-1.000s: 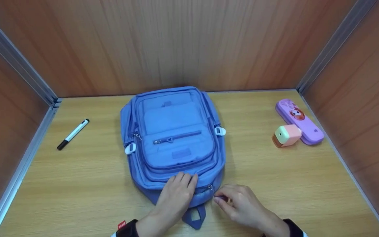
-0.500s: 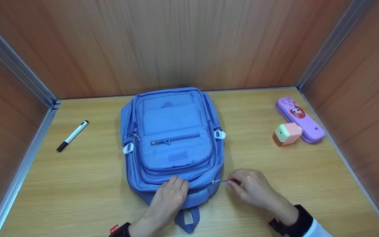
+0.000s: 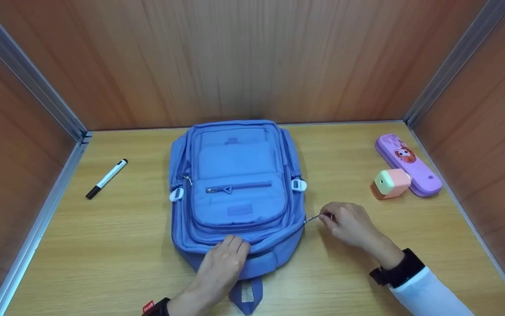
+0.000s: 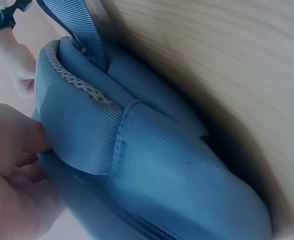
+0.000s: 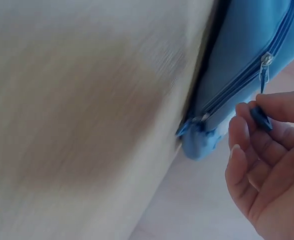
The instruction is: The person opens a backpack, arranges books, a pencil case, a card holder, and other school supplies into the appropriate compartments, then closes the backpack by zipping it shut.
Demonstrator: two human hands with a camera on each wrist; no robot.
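A blue backpack (image 3: 239, 162) lies front side up in the middle, its top end with the hanging loop (image 3: 247, 295) toward me. At that end my left hand (image 3: 223, 263) grips the fabric beside the zipper; in the left wrist view its thumb and fingers (image 4: 19, 200) hold the edge. On the bag's right side my right hand (image 3: 351, 224) pinches the zipper pull (image 3: 313, 218) between thumb and fingertips. The right wrist view shows the metal slider (image 5: 267, 59) on its track, with the dark tip of the pull (image 5: 261, 118) held in the fingers.
A white marker with black ends (image 3: 106, 179) lies on the table (image 3: 138, 245) to the left. To the right sit a purple case (image 3: 410, 164) with a cartoon picture and a small pink and green block-shaped item (image 3: 392, 183). Wooden panels (image 3: 252, 61) enclose the back and sides.
My right hand has drawn the zipper pull from the bag's near end around the corner and up its right side. My left hand stays at the top end, shifted slightly left.
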